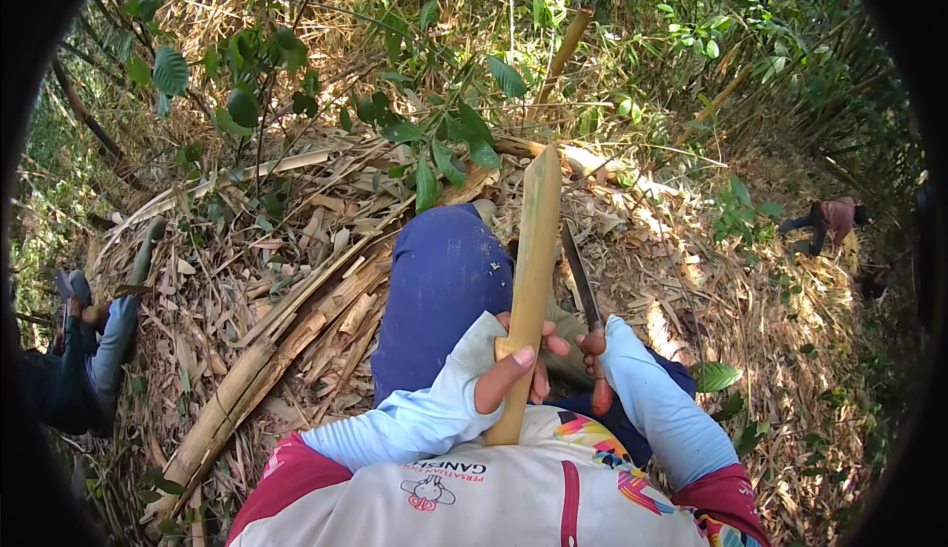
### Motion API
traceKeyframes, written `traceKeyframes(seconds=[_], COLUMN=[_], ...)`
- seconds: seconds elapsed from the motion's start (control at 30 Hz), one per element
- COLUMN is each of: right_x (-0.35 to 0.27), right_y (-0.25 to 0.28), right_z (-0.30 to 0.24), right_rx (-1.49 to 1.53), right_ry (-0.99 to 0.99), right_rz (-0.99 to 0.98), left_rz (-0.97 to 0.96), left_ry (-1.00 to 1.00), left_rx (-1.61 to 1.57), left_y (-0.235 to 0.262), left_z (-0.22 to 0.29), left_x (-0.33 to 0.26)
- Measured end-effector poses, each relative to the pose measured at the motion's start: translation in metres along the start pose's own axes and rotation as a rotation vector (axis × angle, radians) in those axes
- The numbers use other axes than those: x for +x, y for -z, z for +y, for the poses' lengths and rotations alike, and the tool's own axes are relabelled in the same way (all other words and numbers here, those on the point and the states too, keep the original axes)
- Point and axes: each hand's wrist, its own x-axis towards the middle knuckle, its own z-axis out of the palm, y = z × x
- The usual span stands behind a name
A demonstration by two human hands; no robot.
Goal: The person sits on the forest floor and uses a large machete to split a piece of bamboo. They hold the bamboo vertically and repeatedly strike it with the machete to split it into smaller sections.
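Observation:
My left hand [513, 364] is closed around the lower part of a bamboo piece [537, 231]. This pale yellow length stands nearly upright before my chest, with a slanted, pointed top and a ridge just above my grip. Its lower end rests close against my shirt. To the right of it, my right hand [592, 343] grips a knife [581, 275] by its reddish-brown wooden handle. The dark, narrow blade points up and away, apart from the bamboo. Pale blue sleeves cover both my wrists.
My bent knee [449, 271] in blue trousers rises just left of the bamboo. A long split bamboo stem [237, 384] lies on the leaf litter at left. Leafy twigs [449, 142] hang ahead. One person [89, 359] sits at far left, another [834, 221] is far right.

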Motion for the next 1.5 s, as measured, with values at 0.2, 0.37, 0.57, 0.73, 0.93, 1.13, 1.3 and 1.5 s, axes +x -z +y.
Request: traceKeyframes(seconds=[0.2,0.37,0.57,0.73,0.93,1.13,1.3,1.5], right_x=[0.001,0.038,0.009,-0.004,-0.046,-0.103,-0.127,-0.14], right_y=[0.019,0.051,0.06,0.07,0.074,0.096,0.113,0.094], right_z=[0.021,0.073,0.108,0.136,0.132,0.116,0.093,0.045], right_rx=[0.3,0.81,0.81,0.86,0.873,0.702,0.499,0.196], right_ry=[0.33,0.109,-0.072,-0.168,-0.231,-0.156,0.024,0.492], right_rz=[0.151,0.137,0.027,-0.011,0.005,0.11,0.242,0.55], left_rz=[0.016,-0.028,0.001,-0.006,0.08,0.111,0.132,0.112], left_ry=[0.032,0.059,0.028,0.023,-0.017,-0.004,0.001,-0.037], left_rx=[-0.1,-0.099,-0.075,-0.02,0.01,0.049,0.056,-0.007], left_y=[0.002,0.003,0.002,-0.005,-0.005,-0.009,-0.011,-0.013], left_z=[-0.012,-0.019,-0.013,-0.007,-0.011,-0.009,-0.013,-0.011], left_x=[0.001,0.009,0.002,0.008,0.004,0.006,0.009,0.013])
